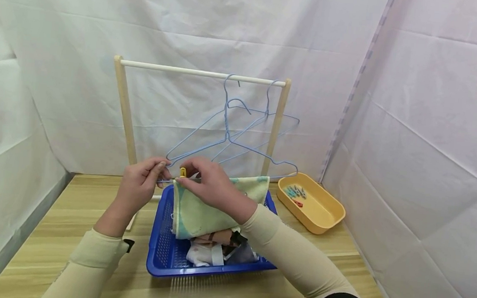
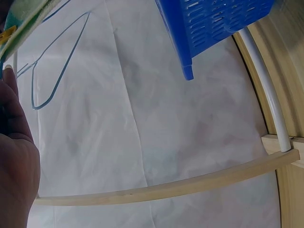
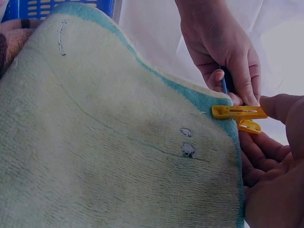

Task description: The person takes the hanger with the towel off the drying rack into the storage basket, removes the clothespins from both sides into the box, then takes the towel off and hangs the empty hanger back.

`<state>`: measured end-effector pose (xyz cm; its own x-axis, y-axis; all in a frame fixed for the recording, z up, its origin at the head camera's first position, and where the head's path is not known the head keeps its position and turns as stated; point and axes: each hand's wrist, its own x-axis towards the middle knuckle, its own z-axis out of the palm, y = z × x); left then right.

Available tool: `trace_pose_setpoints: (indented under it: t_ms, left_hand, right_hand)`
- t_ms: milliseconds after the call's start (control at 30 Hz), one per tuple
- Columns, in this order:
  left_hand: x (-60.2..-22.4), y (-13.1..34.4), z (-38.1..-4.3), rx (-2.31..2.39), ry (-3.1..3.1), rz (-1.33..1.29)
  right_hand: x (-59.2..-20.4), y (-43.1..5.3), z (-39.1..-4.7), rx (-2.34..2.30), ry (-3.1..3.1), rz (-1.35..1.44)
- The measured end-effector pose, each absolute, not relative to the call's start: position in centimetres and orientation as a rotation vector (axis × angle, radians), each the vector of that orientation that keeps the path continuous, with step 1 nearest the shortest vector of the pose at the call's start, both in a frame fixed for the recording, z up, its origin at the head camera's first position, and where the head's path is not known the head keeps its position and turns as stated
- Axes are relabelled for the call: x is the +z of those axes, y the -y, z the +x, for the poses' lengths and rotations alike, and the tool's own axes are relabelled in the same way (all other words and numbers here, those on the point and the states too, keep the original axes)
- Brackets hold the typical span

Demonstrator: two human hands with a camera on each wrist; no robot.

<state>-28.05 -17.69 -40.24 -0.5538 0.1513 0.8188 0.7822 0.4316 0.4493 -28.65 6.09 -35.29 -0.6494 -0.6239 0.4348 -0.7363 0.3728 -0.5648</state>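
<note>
My left hand (image 1: 141, 180) grips the lower left corner of a blue wire hanger (image 1: 209, 145) above the basket. A pale yellow-green towel (image 1: 205, 214) with teal edging hangs over the hanger's bottom bar. At the towel's left upper corner, my right hand (image 1: 214, 182) pinches a yellow clothespin (image 3: 240, 112). The right wrist view shows its jaws over the teal edge, with thumb and fingers at its handle end. Close beyond it, the left hand (image 3: 223, 52) holds the blue wire. Only part of that hand (image 2: 16, 156) enters the left wrist view.
Beneath the towel is a blue basket (image 1: 159, 251) with crumpled clothes (image 1: 212, 251). Behind stands a wooden rack (image 1: 125, 106) with a white rod (image 1: 169, 68), from which blue hangers (image 1: 268, 99) hang. To the right, a yellow tray (image 1: 324, 215) contains several clothespins (image 1: 295, 192). White cloth walls enclose the table (image 1: 52, 237).
</note>
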Motion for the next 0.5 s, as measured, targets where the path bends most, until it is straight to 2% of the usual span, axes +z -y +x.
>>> trace_pose_setpoints:
  t_ms: [500]
  left_hand:
    - [-40.33,17.64,-28.05,-1.147,1.955,-0.796]
  right_hand:
    - [-35.09,-6.08,-28.56,1.183,2.487,1.234]
